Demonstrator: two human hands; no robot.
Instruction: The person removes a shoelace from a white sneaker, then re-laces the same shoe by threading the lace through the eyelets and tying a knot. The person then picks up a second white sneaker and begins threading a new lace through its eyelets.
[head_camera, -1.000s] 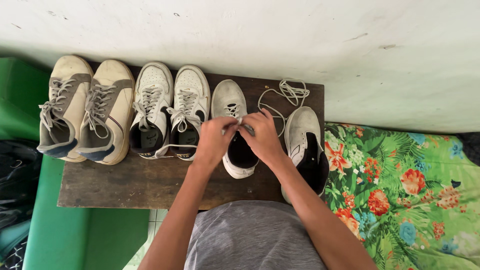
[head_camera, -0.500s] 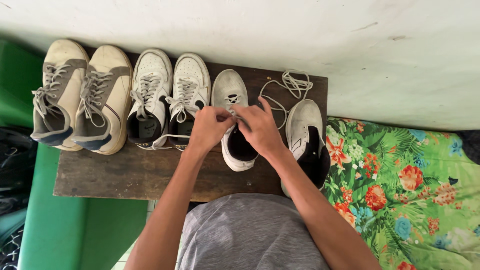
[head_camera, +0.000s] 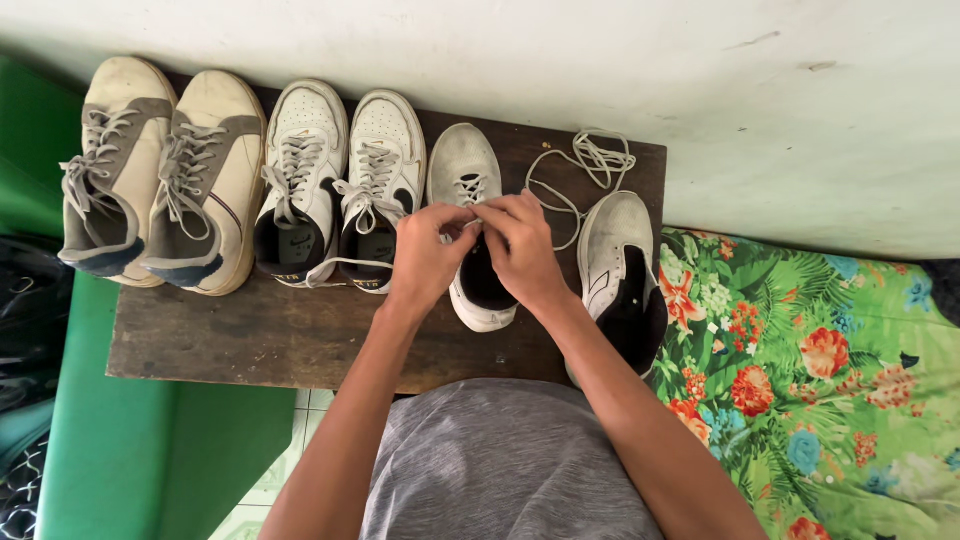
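A white sneaker (head_camera: 462, 168) stands toe-away on a dark wooden bench (head_camera: 250, 335). Both my hands are over its tongue. My left hand (head_camera: 425, 260) pinches the white lace at the eyelets, and my right hand (head_camera: 520, 245) pinches the same lace from the right side. Part of the lace is threaded near the toe end. The shoe's opening is mostly hidden under my hands. Its partner, an unlaced white sneaker (head_camera: 615, 265), lies to the right, and a loose white lace (head_camera: 595, 160) is coiled behind it.
Left on the bench stand a laced white pair (head_camera: 340, 180) and a cream-and-grey pair (head_camera: 160, 170). A white wall (head_camera: 600, 60) runs behind. A green floral cloth (head_camera: 810, 370) lies at the right; green surface (head_camera: 130, 450) and dark fabric at the left.
The view has shifted slightly. My hands have stayed on the lace over the middle sneaker, with the fingers working a little closer together.
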